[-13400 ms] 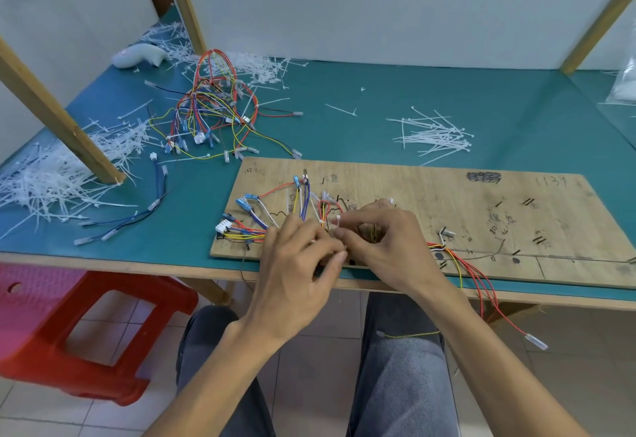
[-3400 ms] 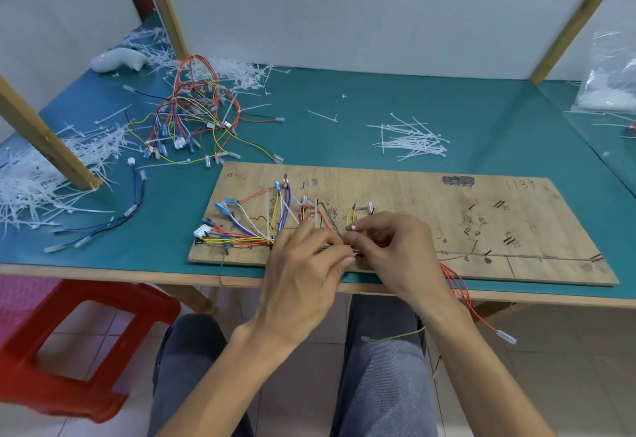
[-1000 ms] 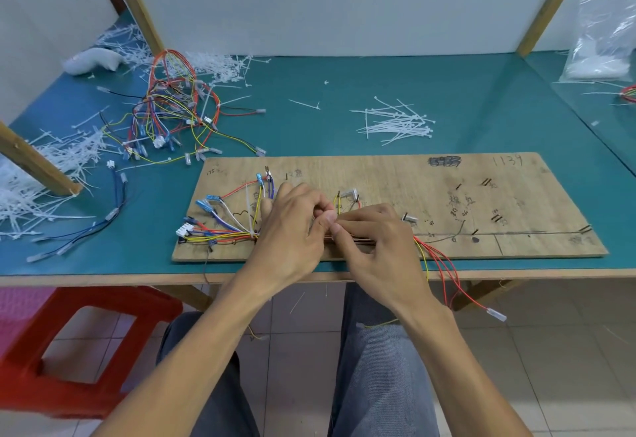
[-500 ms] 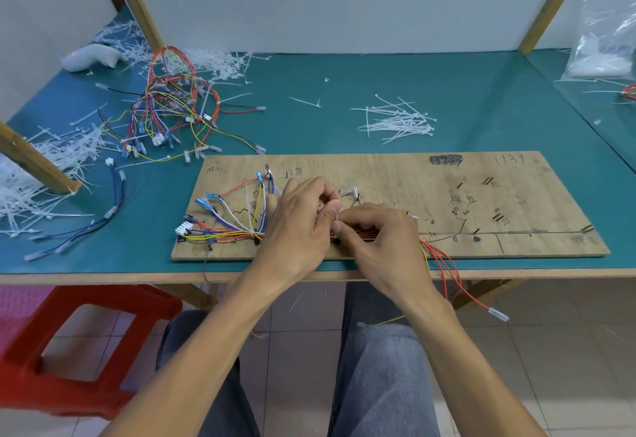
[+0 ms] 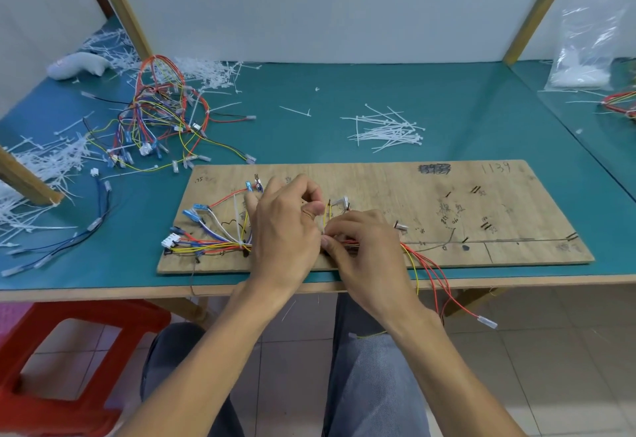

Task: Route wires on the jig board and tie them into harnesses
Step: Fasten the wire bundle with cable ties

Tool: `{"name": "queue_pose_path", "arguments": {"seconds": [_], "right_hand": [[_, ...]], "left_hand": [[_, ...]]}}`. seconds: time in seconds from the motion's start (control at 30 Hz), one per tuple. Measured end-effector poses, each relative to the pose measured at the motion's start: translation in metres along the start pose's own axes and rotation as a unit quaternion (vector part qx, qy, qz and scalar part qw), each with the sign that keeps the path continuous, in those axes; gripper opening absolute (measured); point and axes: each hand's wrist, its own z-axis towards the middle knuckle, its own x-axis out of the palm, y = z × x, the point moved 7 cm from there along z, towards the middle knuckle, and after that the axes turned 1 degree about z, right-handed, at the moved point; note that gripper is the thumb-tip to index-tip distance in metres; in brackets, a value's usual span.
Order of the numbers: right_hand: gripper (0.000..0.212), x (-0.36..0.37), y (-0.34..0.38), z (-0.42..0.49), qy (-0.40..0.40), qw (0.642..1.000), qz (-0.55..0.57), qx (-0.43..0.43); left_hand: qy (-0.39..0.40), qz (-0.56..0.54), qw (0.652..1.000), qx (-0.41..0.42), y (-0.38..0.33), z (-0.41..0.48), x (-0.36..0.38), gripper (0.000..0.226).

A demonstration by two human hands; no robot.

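Observation:
A wooden jig board (image 5: 430, 195) lies on the teal table near its front edge. Coloured wires (image 5: 210, 242) run along the board's left part, ending in blue terminals and a white connector (image 5: 170, 241). My left hand (image 5: 285, 230) and my right hand (image 5: 364, 251) meet over the wire bundle at the board's middle. A thin white cable tie (image 5: 323, 226) stands between them; my left thumb and forefinger pinch its upper end, my right fingers pinch it at the bundle. Red and yellow wires (image 5: 433, 278) trail off the board's front edge to the right.
A heap of finished harnesses (image 5: 158, 120) lies at the back left. Loose white cable ties (image 5: 385, 130) lie behind the board, cut tie ends (image 5: 38, 175) pile at the left beside a wooden post (image 5: 27, 182). A plastic bag (image 5: 585, 54) is back right, a red stool (image 5: 69, 350) lower left.
My left hand has lifted a little and drawn the cable tie upward, while my right hand stays at the bundle. The view has shifted slightly.

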Motion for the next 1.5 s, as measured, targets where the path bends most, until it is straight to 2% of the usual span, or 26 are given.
{"name": "queue_pose_path", "arguments": {"seconds": [0.2, 0.3, 0.47, 0.6, 0.77, 0.9, 0.97, 1.03, 1.13, 1.2, 1.3, 1.4, 1.5], "right_hand": [[0.014, 0.006, 0.002, -0.002, 0.002, 0.999, -0.032, -0.025], [0.015, 0.007, 0.001, -0.001, 0.001, 0.999, -0.037, -0.004], [0.011, -0.001, -0.006, 0.007, 0.049, 0.997, 0.012, 0.054], [0.014, 0.005, -0.007, 0.01, 0.063, 0.995, 0.008, 0.078], [0.022, 0.009, -0.004, 0.008, 0.05, 0.995, -0.067, 0.05], [0.016, 0.007, 0.003, 0.009, 0.062, 0.994, -0.094, 0.018], [0.021, -0.002, -0.001, 0.018, 0.091, 0.994, -0.067, 0.013], [0.028, -0.022, -0.014, 0.036, 0.095, 0.994, 0.007, 0.05], [0.008, -0.054, -0.041, 0.085, 0.006, 0.989, 0.053, 0.138], [0.014, -0.055, -0.058, 0.125, -0.023, 0.984, -0.011, 0.178], [0.029, -0.038, -0.078, 0.173, 0.015, 0.966, -0.122, 0.227], [0.021, -0.021, -0.088, 0.191, 0.068, 0.948, -0.196, 0.242], [0.021, -0.014, -0.092, 0.195, 0.085, 0.942, -0.217, 0.241]], "left_hand": [[-0.043, -0.017, 0.999, -0.006, -0.002, -0.003, 0.008, 0.035], [-0.053, -0.021, 0.998, -0.007, -0.001, -0.006, 0.006, 0.034], [-0.019, -0.027, 0.999, 0.026, -0.004, -0.004, 0.006, 0.029], [-0.04, -0.015, 0.999, 0.032, -0.006, -0.002, 0.003, 0.032], [-0.053, -0.01, 0.998, 0.019, -0.002, -0.001, 0.003, 0.03], [-0.041, -0.01, 0.998, 0.042, 0.001, -0.003, -0.002, 0.024], [-0.03, 0.0, 0.998, 0.051, 0.003, -0.004, -0.005, 0.024], [-0.027, 0.006, 0.998, 0.055, 0.005, -0.004, -0.009, 0.022], [-0.033, -0.001, 0.998, 0.057, 0.003, -0.007, -0.015, 0.015], [-0.039, -0.011, 0.997, 0.064, 0.0, -0.012, -0.017, 0.014], [-0.039, -0.013, 0.997, 0.064, -0.001, -0.018, -0.018, 0.011], [-0.03, -0.019, 0.997, 0.064, 0.002, -0.021, -0.018, 0.006], [-0.026, -0.005, 0.997, 0.07, 0.003, -0.023, -0.019, 0.007]]}}
